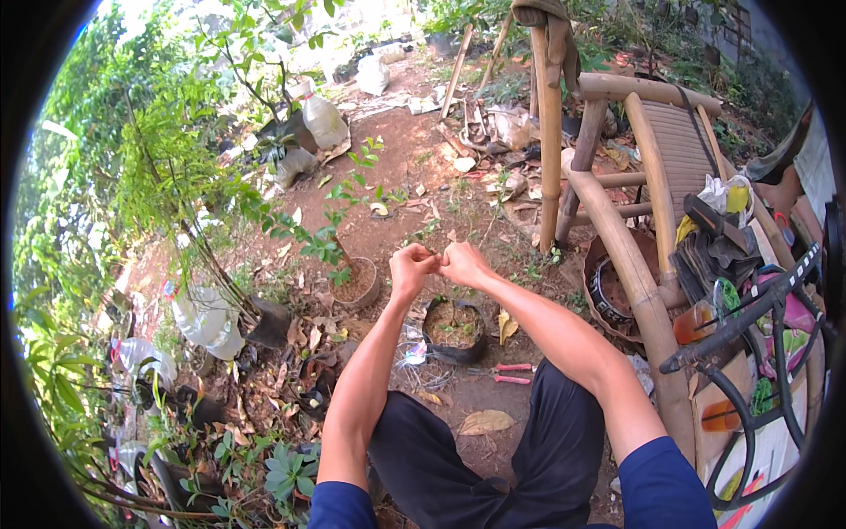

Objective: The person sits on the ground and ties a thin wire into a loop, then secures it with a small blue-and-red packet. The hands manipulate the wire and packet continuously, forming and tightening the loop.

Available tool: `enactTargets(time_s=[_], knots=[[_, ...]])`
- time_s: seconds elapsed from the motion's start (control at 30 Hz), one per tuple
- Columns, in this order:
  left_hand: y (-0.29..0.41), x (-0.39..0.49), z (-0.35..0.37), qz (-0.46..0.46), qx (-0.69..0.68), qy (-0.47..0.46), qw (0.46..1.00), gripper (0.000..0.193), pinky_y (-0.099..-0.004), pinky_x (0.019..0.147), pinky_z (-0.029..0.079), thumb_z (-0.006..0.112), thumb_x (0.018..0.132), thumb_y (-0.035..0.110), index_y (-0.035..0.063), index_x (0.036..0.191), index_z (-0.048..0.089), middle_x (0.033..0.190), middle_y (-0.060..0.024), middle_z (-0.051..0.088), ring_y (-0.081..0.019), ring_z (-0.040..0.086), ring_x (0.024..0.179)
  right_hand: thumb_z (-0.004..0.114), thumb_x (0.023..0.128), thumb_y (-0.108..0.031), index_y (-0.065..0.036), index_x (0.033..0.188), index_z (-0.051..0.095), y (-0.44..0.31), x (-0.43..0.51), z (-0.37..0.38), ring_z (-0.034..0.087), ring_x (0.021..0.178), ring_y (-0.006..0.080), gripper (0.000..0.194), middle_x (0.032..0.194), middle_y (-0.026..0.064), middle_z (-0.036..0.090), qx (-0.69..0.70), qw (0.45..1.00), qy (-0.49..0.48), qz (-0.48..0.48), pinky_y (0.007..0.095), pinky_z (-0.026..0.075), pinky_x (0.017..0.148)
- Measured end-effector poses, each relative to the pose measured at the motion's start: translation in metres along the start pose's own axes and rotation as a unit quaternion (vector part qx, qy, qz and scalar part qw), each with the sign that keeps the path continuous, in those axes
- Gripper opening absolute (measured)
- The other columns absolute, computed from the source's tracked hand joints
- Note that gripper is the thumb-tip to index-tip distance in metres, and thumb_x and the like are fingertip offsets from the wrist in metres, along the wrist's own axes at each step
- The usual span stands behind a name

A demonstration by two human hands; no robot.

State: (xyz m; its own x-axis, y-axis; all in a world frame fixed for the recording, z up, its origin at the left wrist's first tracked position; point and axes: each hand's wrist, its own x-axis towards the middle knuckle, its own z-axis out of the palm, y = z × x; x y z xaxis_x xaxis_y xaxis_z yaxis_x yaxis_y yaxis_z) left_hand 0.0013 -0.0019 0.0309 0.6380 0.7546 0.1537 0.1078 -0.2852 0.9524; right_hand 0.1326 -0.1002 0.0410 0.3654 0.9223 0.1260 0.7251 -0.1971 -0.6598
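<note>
My left hand (411, 268) and my right hand (462, 266) meet in front of me, fingertips pinched together above the ground. A dark greenish bit shows between the fingers, too small to make out. Just below them stands a black plant grow bag (456, 354) with soil and small green growth inside. Pruning pliers with pink-red handles (514, 373) lie on the dirt between the bag and my right knee. Left of the bag are thin clear strands with a shiny wrapper (416, 354). A potted leafy plant (324, 244) in a round grey pot (367, 297) grows to the left of my left hand.
On the right, a bamboo chair (651, 311) carries dark bags and cups of orange-brown drink (694, 324). A black tubular frame (747, 344) juts in beside it. Clear plastic bags (205, 317) and plants fill the left. A brown basin (615, 324) sits under the chair.
</note>
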Motion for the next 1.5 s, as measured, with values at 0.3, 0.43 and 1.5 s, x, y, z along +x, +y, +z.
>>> enactTargets(time_s=[0.3, 0.43, 1.5], knots=[[-0.004, -0.004, -0.01, -0.028, -0.133, -0.051, 0.989, 0.023, -0.0287, 0.078, 0.059, 0.069, 0.093, 0.011, -0.004, 0.109, 0.063, 0.103, -0.0106, 0.07, -0.0143, 0.069, 0.088, 0.074, 0.072, -0.021, -0.007, 0.076, 0.076, 0.006, 0.001, -0.002, 0.071, 0.076, 0.0332, 0.015, 0.076, 0.0175, 0.07, 0.018, 1.0, -0.002, 0.015, 0.0435, 0.055, 0.071], [-0.007, -0.003, -0.012, 0.023, -0.136, -0.057, 0.989, 0.029, -0.0295, 0.085, 0.058, 0.067, 0.094, 0.01, -0.0019, 0.12, 0.062, 0.111, -0.0108, 0.069, -0.0147, 0.067, 0.095, 0.075, 0.073, -0.021, -0.005, 0.076, 0.075, 0.007, 0.0, -0.001, 0.071, 0.07, 0.0299, 0.016, 0.07, 0.0165, 0.07, 0.033, 0.999, 0.011, 0.004, 0.0416, 0.054, 0.069], [-0.017, -0.006, 0.002, -0.014, -0.224, -0.061, 0.973, 0.018, -0.0289, 0.085, 0.056, 0.065, 0.094, 0.006, -0.001, 0.11, 0.063, 0.102, -0.0089, 0.07, -0.0148, 0.068, 0.093, 0.069, 0.087, -0.024, -0.003, 0.092, 0.076, -0.036, -0.011, -0.015, 0.071, 0.075, 0.0297, 0.022, 0.084, 0.016, 0.073, 0.025, 0.983, 0.173, -0.053, 0.0407, 0.055, 0.068]])
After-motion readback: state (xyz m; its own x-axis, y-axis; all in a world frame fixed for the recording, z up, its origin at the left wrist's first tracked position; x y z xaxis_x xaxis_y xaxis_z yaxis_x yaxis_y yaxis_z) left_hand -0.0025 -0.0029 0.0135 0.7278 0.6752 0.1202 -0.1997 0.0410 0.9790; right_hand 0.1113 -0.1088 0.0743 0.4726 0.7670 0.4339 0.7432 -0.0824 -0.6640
